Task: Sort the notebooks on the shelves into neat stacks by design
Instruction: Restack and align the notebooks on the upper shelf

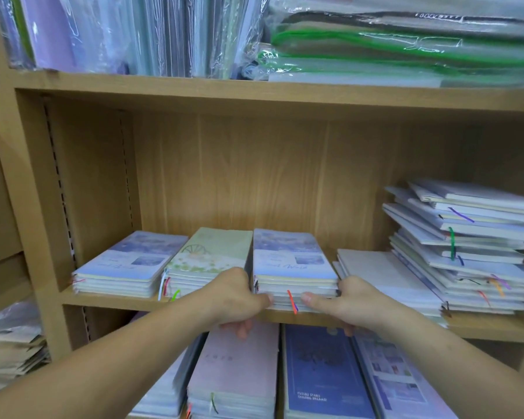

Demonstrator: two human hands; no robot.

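On the middle shelf (112, 300) a stack of blue-lilac notebooks (291, 261) stands at the centre. My left hand (239, 294) grips its left side and my right hand (345, 300) grips its right side, with both thumbs pressed against the stack's front edge. To its left lie a green-cover stack (212, 255) and another blue-lilac stack (124, 264). A low white stack (384, 276) sits to the right, and beyond it a tall untidy pile (466, 246) with coloured ribbons.
The shelf below holds a pink stack (239, 373), a dark blue stack (321, 370) and a pale printed one (397, 382). Plastic-wrapped packs (390, 46) fill the top shelf. Brown notebooks (9, 349) are piled at the far left.
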